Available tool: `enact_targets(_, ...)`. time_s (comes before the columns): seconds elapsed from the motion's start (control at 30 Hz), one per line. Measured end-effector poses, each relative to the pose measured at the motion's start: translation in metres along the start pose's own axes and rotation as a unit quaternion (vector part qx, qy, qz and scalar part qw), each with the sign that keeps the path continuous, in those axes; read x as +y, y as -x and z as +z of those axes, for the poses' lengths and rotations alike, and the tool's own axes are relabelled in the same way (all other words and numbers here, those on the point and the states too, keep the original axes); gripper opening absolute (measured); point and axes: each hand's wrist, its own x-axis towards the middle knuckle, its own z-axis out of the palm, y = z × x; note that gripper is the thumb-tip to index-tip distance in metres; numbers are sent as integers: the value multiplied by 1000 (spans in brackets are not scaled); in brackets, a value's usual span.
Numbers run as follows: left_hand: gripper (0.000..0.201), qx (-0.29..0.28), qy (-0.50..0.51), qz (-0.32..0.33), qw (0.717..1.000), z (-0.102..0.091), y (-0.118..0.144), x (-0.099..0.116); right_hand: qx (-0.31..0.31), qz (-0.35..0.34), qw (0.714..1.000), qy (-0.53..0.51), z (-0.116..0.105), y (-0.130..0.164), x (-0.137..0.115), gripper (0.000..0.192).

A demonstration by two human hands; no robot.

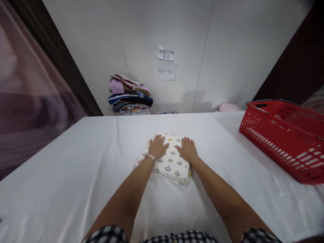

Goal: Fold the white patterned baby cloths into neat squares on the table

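A folded white cloth point(170, 162) with a small grey, yellow and purple print lies in layers in front of me. Both palms rest on top of it. My left hand point(157, 147), with a silvery bracelet at the wrist, presses flat on its upper left part, fingers spread. Across from it, my right hand point(187, 149) lies on the upper right edge with its fingers stretched out. Neither hand grips the fabric. Part of the cloth's print is covered by my hands.
The cloth lies on a white-covered table point(106, 168). A red plastic basket point(280, 135) with a metal handle stands at the right. Behind the far edge is a pile of folded textiles point(131, 98) against a white wall bearing paper notes point(167, 71). A curtain point(27, 84) hangs at left.
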Motion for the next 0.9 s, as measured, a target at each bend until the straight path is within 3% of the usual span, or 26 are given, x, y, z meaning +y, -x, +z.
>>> enact_targets(0.2,59,13,1,2,1000,15,2,-9,-5,-14,1000,-1,-6,-5,0,62)
enact_targets(0.37,58,21,4,6,1000,13,0,-8,-125,-16,992,-31,-30,-32,12,43)
enact_targets(0.5,52,4,22,5,1000,4,3,-11,-152,-14,987,-47,-38,-46,27,42)
enact_targets(0.7,55,-19,33,-125,991,-19,32,-34,-159,13,984,-84,-43,-39,42,46)
enact_targets(0.9,56,-39,63,-178,981,-34,69,-56,-196,70,966,-153,-50,-16,50,45)
